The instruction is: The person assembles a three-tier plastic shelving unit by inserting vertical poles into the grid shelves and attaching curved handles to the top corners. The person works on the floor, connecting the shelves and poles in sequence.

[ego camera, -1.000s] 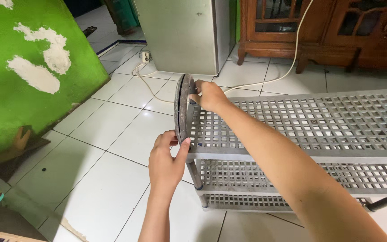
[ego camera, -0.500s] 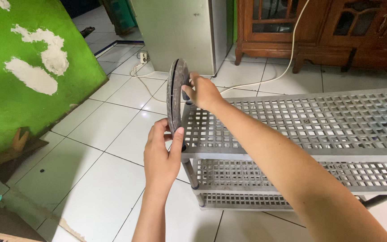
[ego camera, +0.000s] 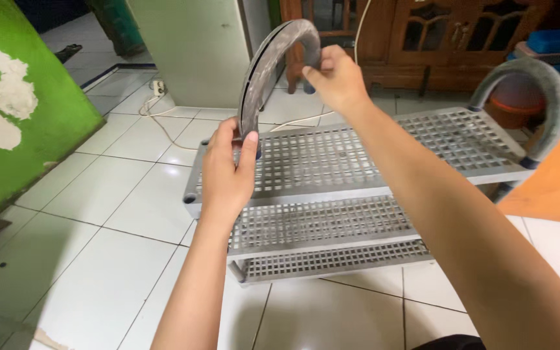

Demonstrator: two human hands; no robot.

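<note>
Both hands are holding a grey arched handle (ego camera: pixel 273 58) up in the air above the left end of a grey plastic lattice rack (ego camera: pixel 332 162) that is standing on the white tiled floor (ego camera: pixel 98 246). The left hand (ego camera: pixel 227 172) is reaching up from below with the forearm rising almost straight, its fingers (ego camera: pixel 249 146) and thumb closing around the lower end of the arch, just in front of the rack's top shelf. The right arm is stretching diagonally from the lower right across the rack, and the right hand (ego camera: pixel 335 78) is gripping the other end of the arch near its top, the fingers curling around it with the back of the hand facing the camera. The arch is being held on edge and tilted, free of the rack's corner sockets. A second arched handle (ego camera: pixel 539 84) is standing upright at the rack's far right end. Beyond the rack, a pale metal cabinet (ego camera: pixel 196 52) and a dark wooden cupboard (ego camera: pixel 435 39) are sitting against the back, with a green wall (ego camera: pixel 27 123) on the left.
</note>
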